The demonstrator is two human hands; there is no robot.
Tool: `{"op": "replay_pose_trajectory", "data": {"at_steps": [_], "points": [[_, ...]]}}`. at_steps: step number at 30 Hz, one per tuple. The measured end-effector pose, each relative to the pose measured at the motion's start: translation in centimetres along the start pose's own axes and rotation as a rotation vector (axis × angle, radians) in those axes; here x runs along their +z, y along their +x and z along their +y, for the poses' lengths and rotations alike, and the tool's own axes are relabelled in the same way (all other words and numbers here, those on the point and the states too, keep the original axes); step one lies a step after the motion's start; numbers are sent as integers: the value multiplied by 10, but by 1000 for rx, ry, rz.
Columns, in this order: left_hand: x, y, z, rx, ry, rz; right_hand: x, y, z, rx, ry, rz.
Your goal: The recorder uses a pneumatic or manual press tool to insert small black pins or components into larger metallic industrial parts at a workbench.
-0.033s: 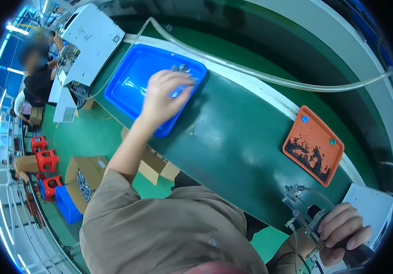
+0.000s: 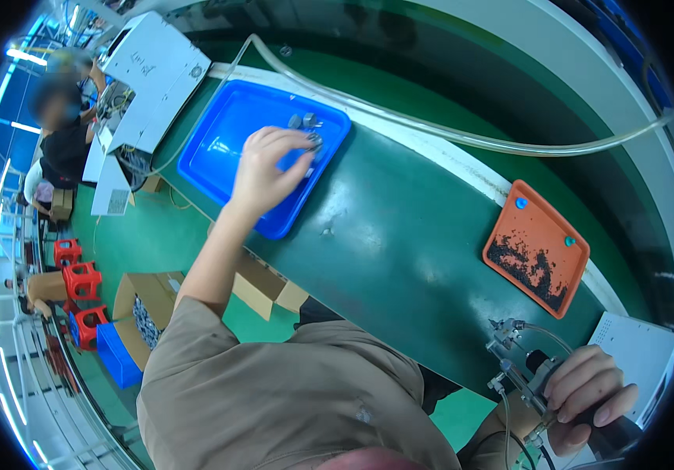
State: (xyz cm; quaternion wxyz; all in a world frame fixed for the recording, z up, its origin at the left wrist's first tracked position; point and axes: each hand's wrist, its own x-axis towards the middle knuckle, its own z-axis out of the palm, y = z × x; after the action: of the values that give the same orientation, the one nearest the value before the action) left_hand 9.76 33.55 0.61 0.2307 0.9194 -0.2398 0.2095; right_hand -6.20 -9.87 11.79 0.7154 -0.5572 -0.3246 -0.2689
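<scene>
left hand point(image 2: 265, 168): our fingers pinch small metal parts point(image 2: 306, 125) inside blue tray point(image 2: 219, 149) | right hand point(image 2: 587, 392): clenched around handheld driver tool point(image 2: 529, 384), kept ready near the fingertips beside orange tray point(image 2: 537, 247)

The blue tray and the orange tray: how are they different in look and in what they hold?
The blue tray is larger than the orange tray. The blue tray holds a few small grey metal parts; the orange tray holds many tiny dark pieces. The left hand reaches into the blue tray; no hand is at the orange one. Both lie on the green belt.
</scene>
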Motion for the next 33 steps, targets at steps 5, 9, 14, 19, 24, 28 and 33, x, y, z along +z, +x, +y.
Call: {"op": "replay_pose_trajectory", "data": {"at_steps": [5, 9, 14, 19, 24, 28, 33], "points": [[-8, 29, -40, -119, -217, -27, -1, -1, 3, -2, 22, -59], [27, 118, -127, -126, 26, 32, 9, -5, 4, 46, -26, -14], [69, 155, -214, -490, 58, -57, 18, -2, 8, 85, -66, 12], [83, 160, -225, -395, 142, -94, 16, 2, 10, 83, -69, -14], [78, 164, -195, -344, 109, -88, 6, -3, 3, 100, -69, -22], [85, 164, -101, -112, -84, -92, -4, -1, -1, 90, -62, -98], [67, 92, 79, 356, -277, -141, -18, 4, 10, 84, 47, -252]]}}
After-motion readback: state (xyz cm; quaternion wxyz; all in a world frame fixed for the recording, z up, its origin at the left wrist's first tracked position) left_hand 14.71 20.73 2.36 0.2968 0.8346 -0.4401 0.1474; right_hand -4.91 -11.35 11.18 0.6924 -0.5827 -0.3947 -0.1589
